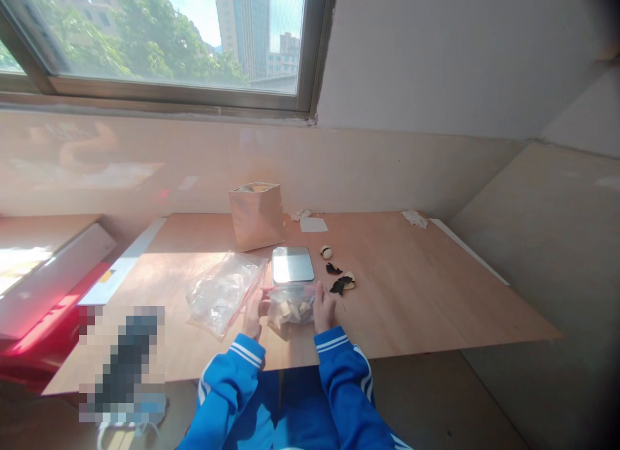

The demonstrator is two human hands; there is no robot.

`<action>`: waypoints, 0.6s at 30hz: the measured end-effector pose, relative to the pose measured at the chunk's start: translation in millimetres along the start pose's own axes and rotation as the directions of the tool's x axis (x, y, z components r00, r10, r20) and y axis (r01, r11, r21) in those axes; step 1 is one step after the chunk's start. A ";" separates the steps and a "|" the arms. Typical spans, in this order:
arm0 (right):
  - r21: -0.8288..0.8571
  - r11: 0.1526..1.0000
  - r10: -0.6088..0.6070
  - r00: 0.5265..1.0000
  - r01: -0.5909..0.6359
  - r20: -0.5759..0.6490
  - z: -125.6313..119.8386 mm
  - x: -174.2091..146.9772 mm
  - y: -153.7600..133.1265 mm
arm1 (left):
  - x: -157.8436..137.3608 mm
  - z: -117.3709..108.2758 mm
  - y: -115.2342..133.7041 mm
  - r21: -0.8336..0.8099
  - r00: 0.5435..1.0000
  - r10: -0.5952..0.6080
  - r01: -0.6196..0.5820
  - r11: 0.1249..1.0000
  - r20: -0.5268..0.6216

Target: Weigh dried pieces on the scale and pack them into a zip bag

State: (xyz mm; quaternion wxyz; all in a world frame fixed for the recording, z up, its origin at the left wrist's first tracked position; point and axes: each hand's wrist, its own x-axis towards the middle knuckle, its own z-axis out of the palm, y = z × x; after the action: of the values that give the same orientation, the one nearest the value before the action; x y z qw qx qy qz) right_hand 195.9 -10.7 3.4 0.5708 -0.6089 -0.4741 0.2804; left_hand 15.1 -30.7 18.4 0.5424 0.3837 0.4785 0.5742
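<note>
Between my two hands is a small clear zip bag (290, 308) with several pale, chunky pieces inside. My left hand (254, 313) grips its left edge, and my right hand (324, 305) has hold of the right edge near the top. Just beyond the bag lies a flat scale with a silver top (292, 264). A larger clear plastic bag with a red zip strip (223, 292) lies flat to the left, close to my left hand. Right of the scale are dark, curled pieces (343, 284) and a small round pale piece with a dark mark (326, 252).
A brown paper pouch (256, 216) stands upright, its top open, behind the scale. Beside it are a white paper slip (314, 225) and crumpled tissue (303, 214); another crumpled tissue (415, 219) lies at the back right. The wooden table (436, 295) ends at my lap.
</note>
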 end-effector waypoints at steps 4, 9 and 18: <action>0.032 0.999 0.026 0.999 -0.025 -0.035 -1.7 2.2 -2.3 | -1.3 0.6 7.2 0.111 0.992 0.109 -0.115 0.987 0.060; -0.005 0.999 -0.047 0.999 0.047 0.013 -1.0 -1.5 -6.4 | -2.4 5.7 12.3 0.121 0.994 0.109 -0.104 0.987 -0.031; -0.106 0.979 -0.166 0.983 0.174 0.080 4.2 -11.2 -4.4 | 3.0 2.6 -4.6 0.166 0.945 0.218 -0.181 0.969 -0.244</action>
State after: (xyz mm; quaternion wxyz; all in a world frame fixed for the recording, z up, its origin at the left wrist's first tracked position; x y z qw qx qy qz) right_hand 186.6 -19.4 4.6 0.5402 -0.5870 -0.5596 0.2246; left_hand 18.5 -27.7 14.4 0.3852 0.3892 0.5435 0.6362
